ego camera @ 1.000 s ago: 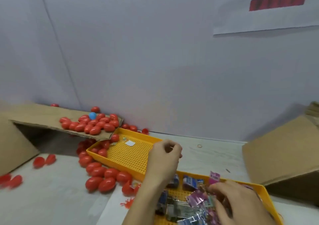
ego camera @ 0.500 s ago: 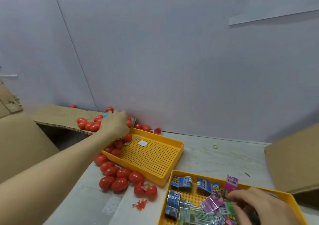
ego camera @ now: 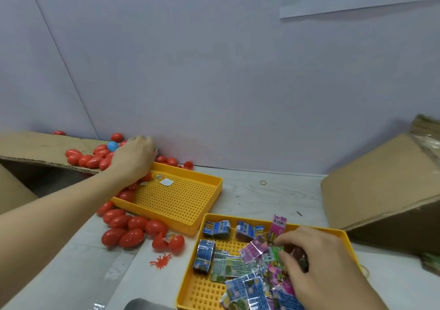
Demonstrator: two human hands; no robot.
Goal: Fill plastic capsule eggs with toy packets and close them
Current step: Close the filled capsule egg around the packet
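Red capsule eggs (ego camera: pixel 83 160) and one blue egg (ego camera: pixel 112 146) lie piled on a cardboard flap (ego camera: pixel 31 146) by the wall. My left hand (ego camera: pixel 134 158) reaches over that pile, palm down, fingertips blurred; what it holds is hidden. More red eggs (ego camera: pixel 133 229) lie on the table beside a nearly empty yellow tray (ego camera: pixel 181 206), and one opened egg (ego camera: pixel 167 241) lies near them. A second yellow tray (ego camera: pixel 190 283) holds several toy packets (ego camera: pixel 216 230). My right hand (ego camera: pixel 319 265) is in this tray, fingers curled onto a green packet (ego camera: pixel 273 255).
A tilted cardboard box (ego camera: pixel 385 181) stands at the right, another at the far left. A rubber band (ego camera: pixel 263 182) and a red splat toy (ego camera: pixel 160 261) lie on the table. A white scrap (ego camera: pixel 166 182) sits in the empty tray. The wall is close behind.
My left hand went from above the yellow tray out to the egg pile on the cardboard flap. My right hand stayed among the packets.
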